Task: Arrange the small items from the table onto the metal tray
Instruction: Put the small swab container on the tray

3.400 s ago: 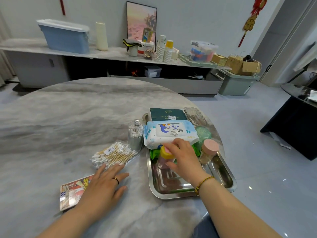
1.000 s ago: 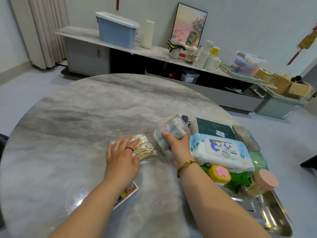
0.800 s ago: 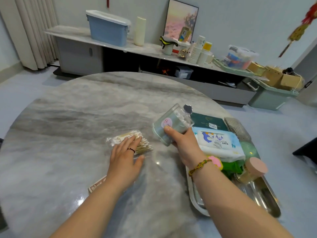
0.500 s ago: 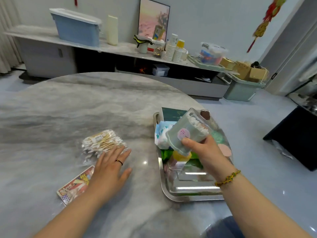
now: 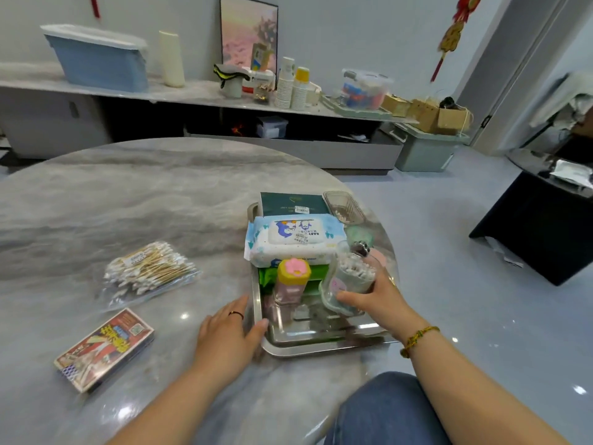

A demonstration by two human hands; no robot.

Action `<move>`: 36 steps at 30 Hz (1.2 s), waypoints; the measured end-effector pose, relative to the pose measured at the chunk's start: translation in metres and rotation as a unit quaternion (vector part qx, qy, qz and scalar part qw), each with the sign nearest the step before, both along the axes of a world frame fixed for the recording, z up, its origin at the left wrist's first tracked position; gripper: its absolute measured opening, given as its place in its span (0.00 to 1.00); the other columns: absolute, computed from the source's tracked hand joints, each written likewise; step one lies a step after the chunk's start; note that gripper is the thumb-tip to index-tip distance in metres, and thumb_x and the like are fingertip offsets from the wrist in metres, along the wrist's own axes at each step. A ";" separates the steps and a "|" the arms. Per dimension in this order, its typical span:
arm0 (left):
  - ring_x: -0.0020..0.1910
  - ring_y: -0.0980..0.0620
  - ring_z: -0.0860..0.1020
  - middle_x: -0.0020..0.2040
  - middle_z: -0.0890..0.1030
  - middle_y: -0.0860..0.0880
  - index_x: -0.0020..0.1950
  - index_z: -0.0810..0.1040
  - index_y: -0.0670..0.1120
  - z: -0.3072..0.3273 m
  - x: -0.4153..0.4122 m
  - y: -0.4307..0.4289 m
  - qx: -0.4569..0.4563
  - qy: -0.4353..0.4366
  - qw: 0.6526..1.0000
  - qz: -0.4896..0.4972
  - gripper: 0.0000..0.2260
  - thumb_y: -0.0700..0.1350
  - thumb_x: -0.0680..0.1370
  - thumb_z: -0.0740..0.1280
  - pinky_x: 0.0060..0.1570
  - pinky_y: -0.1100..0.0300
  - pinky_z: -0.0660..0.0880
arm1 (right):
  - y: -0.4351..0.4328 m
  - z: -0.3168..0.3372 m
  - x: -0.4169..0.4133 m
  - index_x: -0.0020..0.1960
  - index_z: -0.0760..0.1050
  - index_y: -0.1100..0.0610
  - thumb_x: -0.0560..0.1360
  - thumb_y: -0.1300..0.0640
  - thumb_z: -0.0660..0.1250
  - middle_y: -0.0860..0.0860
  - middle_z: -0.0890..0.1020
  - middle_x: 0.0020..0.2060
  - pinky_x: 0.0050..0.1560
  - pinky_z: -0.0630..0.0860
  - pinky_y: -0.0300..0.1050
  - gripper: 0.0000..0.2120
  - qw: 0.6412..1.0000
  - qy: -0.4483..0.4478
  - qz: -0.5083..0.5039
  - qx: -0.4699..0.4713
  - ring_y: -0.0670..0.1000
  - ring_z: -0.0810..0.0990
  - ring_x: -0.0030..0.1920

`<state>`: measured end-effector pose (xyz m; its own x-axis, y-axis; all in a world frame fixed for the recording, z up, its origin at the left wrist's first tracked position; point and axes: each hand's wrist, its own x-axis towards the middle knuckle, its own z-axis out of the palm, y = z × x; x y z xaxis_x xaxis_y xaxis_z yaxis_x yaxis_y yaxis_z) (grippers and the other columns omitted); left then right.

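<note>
Head view: your right hand [image 5: 373, 295] is wrapped around the clear swab jar [image 5: 348, 282], tilted over the right near part of the metal tray [image 5: 321, 348], base low but whether it touches I can't tell. Set it upright in the bare near strip, clear of the yellow-capped bottle [image 5: 290, 279] just to its left, then let go slowly; it looks top-heavy. Your left hand [image 5: 229, 335] lies flat, fingers spread, thumb against the tray's left rim, good brace. Swab bag [image 5: 147, 273] and card box [image 5: 106, 346] sit on the table [image 5: 112, 200], left of the tray, still to load. Wipes pack [image 5: 293, 237] label reads "BABY"; other print unreadable.
</note>
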<state>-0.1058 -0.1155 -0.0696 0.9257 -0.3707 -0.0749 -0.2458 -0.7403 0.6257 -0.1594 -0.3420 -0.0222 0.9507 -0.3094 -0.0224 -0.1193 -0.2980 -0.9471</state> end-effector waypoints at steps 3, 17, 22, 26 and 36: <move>0.64 0.48 0.70 0.64 0.75 0.49 0.65 0.66 0.51 0.002 0.002 -0.015 -0.005 -0.001 1.000 0.007 0.18 0.54 0.76 0.60 0.61 0.55 0.63 | 0.001 -0.008 0.006 0.58 0.63 0.51 0.64 0.66 0.73 0.47 0.75 0.51 0.45 0.77 0.33 0.29 0.999 0.036 0.020 0.004 0.42 0.75 0.51; 0.71 0.47 0.62 0.70 0.68 0.47 0.71 0.58 0.49 -0.007 0.006 -0.020 0.021 0.021 0.999 0.018 0.24 0.51 0.77 0.59 0.71 0.52 0.56 | -0.009 -0.024 0.017 0.61 0.60 0.52 0.68 0.67 0.68 0.52 0.73 0.55 0.54 0.71 0.39 0.28 0.990 0.114 0.049 -0.070 0.50 0.73 0.57; 0.71 0.48 0.61 0.71 0.67 0.47 0.72 0.57 0.50 -0.008 0.006 -0.020 0.016 0.017 1.000 0.021 0.25 0.51 0.77 0.59 0.72 0.52 0.55 | -0.007 -0.029 0.022 0.62 0.64 0.58 0.70 0.69 0.63 0.55 0.75 0.59 0.61 0.71 0.47 0.22 0.989 0.114 0.012 -0.091 0.53 0.73 0.60; 0.70 0.47 0.62 0.70 0.68 0.47 0.72 0.57 0.50 -0.008 0.006 -0.020 0.021 0.012 1.000 0.018 0.24 0.51 0.77 0.59 0.71 0.51 0.56 | -0.004 -0.027 0.020 0.57 0.72 0.61 0.72 0.66 0.62 0.56 0.80 0.51 0.55 0.75 0.47 0.14 0.981 0.107 -0.046 -0.155 0.52 0.78 0.50; 0.69 0.46 0.64 0.69 0.70 0.46 0.70 0.60 0.49 -0.006 0.005 -0.019 0.024 0.012 0.999 0.019 0.23 0.51 0.76 0.59 0.70 0.51 0.58 | 0.007 -0.008 0.011 0.48 0.77 0.59 0.73 0.54 0.64 0.55 0.82 0.43 0.46 0.76 0.46 0.09 0.923 0.164 -0.084 -0.338 0.56 0.78 0.45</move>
<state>-0.1004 -0.1347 -0.0758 0.9368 -0.3306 -0.1149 -0.2019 -0.7787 0.5940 -0.1483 -0.3352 -0.0302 0.8649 -0.4996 -0.0483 -0.4641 -0.7592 -0.4564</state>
